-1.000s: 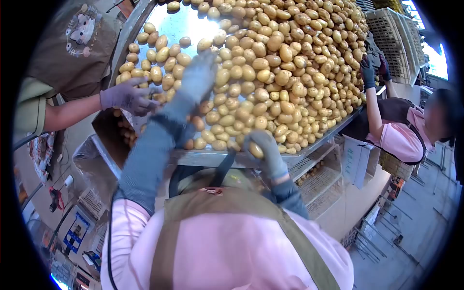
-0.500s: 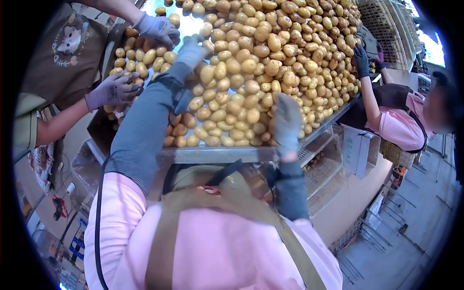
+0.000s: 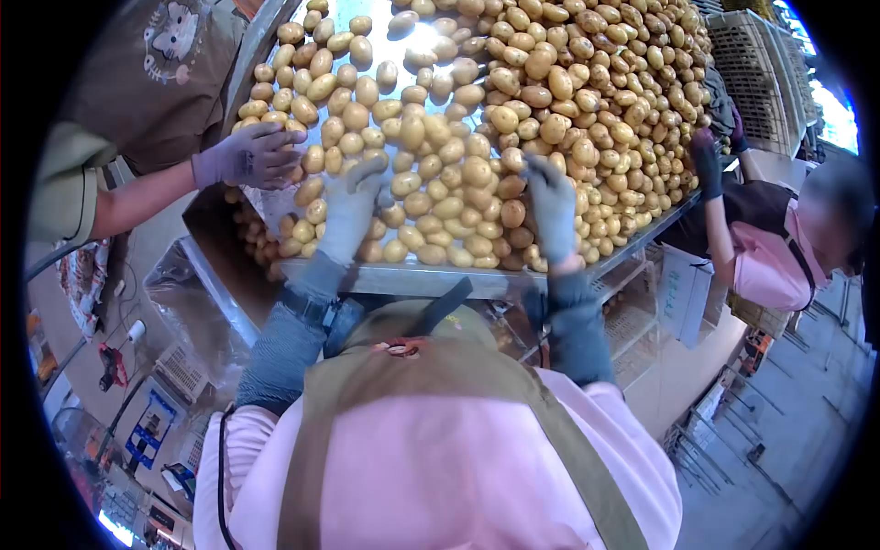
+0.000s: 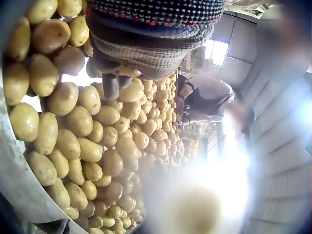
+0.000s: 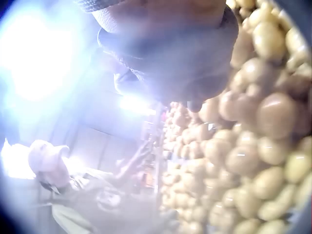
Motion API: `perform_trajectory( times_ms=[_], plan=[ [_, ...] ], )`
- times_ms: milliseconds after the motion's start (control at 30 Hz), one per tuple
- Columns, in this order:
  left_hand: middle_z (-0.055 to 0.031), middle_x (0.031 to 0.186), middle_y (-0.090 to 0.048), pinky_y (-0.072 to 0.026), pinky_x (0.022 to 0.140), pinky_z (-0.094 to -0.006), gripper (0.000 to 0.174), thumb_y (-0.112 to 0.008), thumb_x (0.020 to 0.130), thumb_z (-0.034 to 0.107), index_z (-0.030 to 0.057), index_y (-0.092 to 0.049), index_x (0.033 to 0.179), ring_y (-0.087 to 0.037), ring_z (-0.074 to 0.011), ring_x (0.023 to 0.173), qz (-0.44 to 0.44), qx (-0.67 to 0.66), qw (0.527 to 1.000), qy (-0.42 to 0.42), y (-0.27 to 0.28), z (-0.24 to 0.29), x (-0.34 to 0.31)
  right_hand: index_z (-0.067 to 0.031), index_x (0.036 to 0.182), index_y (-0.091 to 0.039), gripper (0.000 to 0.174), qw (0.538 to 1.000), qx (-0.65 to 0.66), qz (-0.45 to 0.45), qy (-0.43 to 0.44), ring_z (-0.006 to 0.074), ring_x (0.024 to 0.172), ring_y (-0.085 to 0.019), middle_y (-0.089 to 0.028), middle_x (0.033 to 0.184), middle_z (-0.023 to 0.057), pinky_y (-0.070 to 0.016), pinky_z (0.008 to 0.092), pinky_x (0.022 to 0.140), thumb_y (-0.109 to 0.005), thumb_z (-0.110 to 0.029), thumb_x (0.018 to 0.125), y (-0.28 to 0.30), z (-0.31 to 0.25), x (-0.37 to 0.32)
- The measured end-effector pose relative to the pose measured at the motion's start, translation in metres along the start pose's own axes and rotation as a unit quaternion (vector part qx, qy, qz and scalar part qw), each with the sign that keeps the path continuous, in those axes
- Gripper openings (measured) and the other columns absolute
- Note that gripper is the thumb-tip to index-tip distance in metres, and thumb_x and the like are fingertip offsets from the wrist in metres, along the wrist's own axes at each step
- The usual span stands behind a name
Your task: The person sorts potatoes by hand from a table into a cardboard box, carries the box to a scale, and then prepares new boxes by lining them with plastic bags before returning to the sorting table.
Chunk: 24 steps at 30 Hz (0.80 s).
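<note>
Yellow potatoes (image 3: 632,137) cover a metal sorting table, heaped thickly on the right and spread in a thinner layer on the left. My gloved left hand (image 3: 350,209) is over the thin layer near the front edge, fingers bent slightly and spread. In the left wrist view its fingertips (image 4: 111,87) reach down among the potatoes. To the right, my gloved right hand (image 3: 553,211) lies against the edge of the heap, fingers pointing away from me. The right wrist view is hazy, with that hand's fingertips (image 5: 195,106) right at the potatoes.
A metal rim (image 3: 412,278) runs along the front. Another person's gloved hand (image 3: 247,156) reaches in from the left above a box of potatoes (image 3: 206,215). At the right a second person (image 3: 770,234) works beside stacked crates (image 3: 747,82).
My left hand reached farther over the table, then drew back toward the front edge. My right hand left the rim, where it held a potato, and moved up to the heap. Potatoes spread leftward.
</note>
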<state>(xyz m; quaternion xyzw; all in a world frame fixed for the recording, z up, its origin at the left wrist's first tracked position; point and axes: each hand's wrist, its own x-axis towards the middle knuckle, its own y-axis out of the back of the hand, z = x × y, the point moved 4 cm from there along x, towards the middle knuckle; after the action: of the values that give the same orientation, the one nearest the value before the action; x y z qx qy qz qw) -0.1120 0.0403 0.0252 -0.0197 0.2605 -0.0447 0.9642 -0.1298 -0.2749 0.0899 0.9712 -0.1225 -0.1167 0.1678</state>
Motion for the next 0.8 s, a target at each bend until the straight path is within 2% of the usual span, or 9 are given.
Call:
perform_trajectory(
  times_ms=[100, 167, 300, 400, 500, 567, 667, 733, 800],
  plan=[
    [-0.0140, 0.123, -0.064, -0.0500, 0.092, -0.0353, 0.042, -0.055, 0.096, 0.019, 0.0026, -0.055, 0.135, -0.063, -0.0245, 0.108, 0.024, 0.126, 0.969, -0.211, -0.029, 0.030, 0.014, -0.0043, 0.120, -0.067, 0.031, 0.995, -0.090, 0.026, 0.016, 0.0240, 0.106, -0.064, -0.068, 0.116, 0.0132, -0.0507, 0.0328, 0.091, -0.063, -0.017, 0.092, -0.004, 0.015, -0.047],
    [-0.0223, 0.133, -0.056, -0.0434, 0.103, -0.0436, 0.049, -0.051, 0.094, 0.024, 0.0078, -0.050, 0.140, -0.055, -0.0380, 0.121, 0.035, 0.311, 0.934, -0.173, -0.043, 0.024, 0.036, -0.0081, 0.127, -0.063, 0.038, 0.970, -0.229, -0.002, 0.082, 0.0318, 0.116, -0.059, -0.064, 0.122, 0.0151, -0.0466, 0.0402, 0.101, -0.065, -0.022, 0.092, -0.029, -0.005, -0.055],
    [-0.0186, 0.119, -0.065, -0.0489, 0.095, -0.0433, 0.039, -0.053, 0.092, 0.026, 0.0155, -0.061, 0.129, -0.062, -0.0359, 0.109, -0.052, 0.435, 0.894, -0.092, -0.068, 0.041, 0.002, -0.0155, 0.125, -0.057, 0.049, 0.848, -0.496, -0.043, 0.182, 0.0340, 0.108, -0.059, -0.059, 0.114, 0.0137, -0.0502, 0.0443, 0.092, -0.074, -0.032, 0.082, -0.098, -0.016, -0.001],
    [-0.0178, 0.109, -0.069, -0.0527, 0.088, -0.0423, 0.032, -0.059, 0.091, 0.032, 0.0187, -0.069, 0.119, -0.066, -0.0348, 0.101, -0.135, 0.466, 0.869, -0.096, -0.068, 0.013, -0.015, -0.0101, 0.114, -0.062, 0.038, 0.923, -0.363, -0.060, 0.111, 0.0337, 0.104, -0.060, -0.059, 0.111, 0.0139, -0.0505, 0.0425, 0.091, -0.074, -0.025, 0.082, -0.094, -0.012, 0.013],
    [-0.0167, 0.107, -0.070, -0.0535, 0.086, -0.0402, 0.028, -0.062, 0.093, 0.029, 0.0152, -0.070, 0.116, -0.067, -0.0318, 0.100, -0.044, 0.314, 0.936, -0.150, -0.055, 0.036, -0.013, -0.0050, 0.105, -0.064, 0.028, 0.967, -0.183, 0.037, 0.173, 0.0330, 0.101, -0.060, -0.061, 0.106, 0.0146, -0.0499, 0.0398, 0.089, -0.074, -0.016, 0.081, -0.045, -0.021, -0.028],
    [-0.0101, 0.116, -0.068, -0.0523, 0.092, -0.0383, 0.027, -0.059, 0.096, 0.023, 0.0144, -0.067, 0.121, -0.066, -0.0286, 0.107, 0.007, 0.367, 0.883, -0.292, -0.060, 0.070, 0.016, -0.0027, 0.103, -0.063, 0.023, 0.970, -0.119, 0.128, 0.169, 0.0256, 0.101, -0.060, -0.062, 0.105, 0.0111, -0.0477, 0.0364, 0.093, -0.069, -0.001, 0.081, -0.003, -0.036, -0.086],
    [-0.0098, 0.141, -0.052, -0.0498, 0.098, -0.0382, 0.048, -0.055, 0.092, 0.015, 0.0191, -0.052, 0.139, -0.060, -0.0300, 0.118, -0.086, 0.460, 0.830, -0.303, -0.085, 0.096, 0.070, -0.0026, 0.102, -0.066, 0.019, 0.927, -0.265, 0.224, 0.143, 0.0243, 0.101, -0.060, -0.063, 0.104, 0.0096, -0.0467, 0.0359, 0.094, -0.067, -0.003, 0.084, 0.087, 0.002, -0.162],
    [-0.0111, 0.144, -0.049, -0.0496, 0.098, -0.0390, 0.053, -0.054, 0.090, 0.015, 0.0211, -0.049, 0.142, -0.060, -0.0320, 0.118, -0.144, 0.530, 0.801, -0.237, -0.093, 0.083, 0.103, -0.0020, 0.110, -0.066, 0.024, 0.912, -0.318, 0.258, -0.030, 0.0276, 0.105, -0.060, -0.064, 0.112, 0.0126, -0.0460, 0.0368, 0.097, -0.061, -0.004, 0.087, 0.144, 0.038, -0.183],
    [-0.0129, 0.143, -0.049, -0.0496, 0.097, -0.0420, 0.053, -0.054, 0.088, 0.015, 0.0229, -0.049, 0.140, -0.060, -0.0350, 0.116, -0.164, 0.545, 0.790, -0.228, -0.092, 0.072, 0.097, -0.0019, 0.116, -0.065, 0.029, 0.853, -0.453, 0.259, -0.004, 0.0278, 0.107, -0.060, -0.064, 0.115, 0.0134, -0.0460, 0.0367, 0.097, -0.060, -0.004, 0.088, 0.164, 0.051, -0.171]
  ],
)
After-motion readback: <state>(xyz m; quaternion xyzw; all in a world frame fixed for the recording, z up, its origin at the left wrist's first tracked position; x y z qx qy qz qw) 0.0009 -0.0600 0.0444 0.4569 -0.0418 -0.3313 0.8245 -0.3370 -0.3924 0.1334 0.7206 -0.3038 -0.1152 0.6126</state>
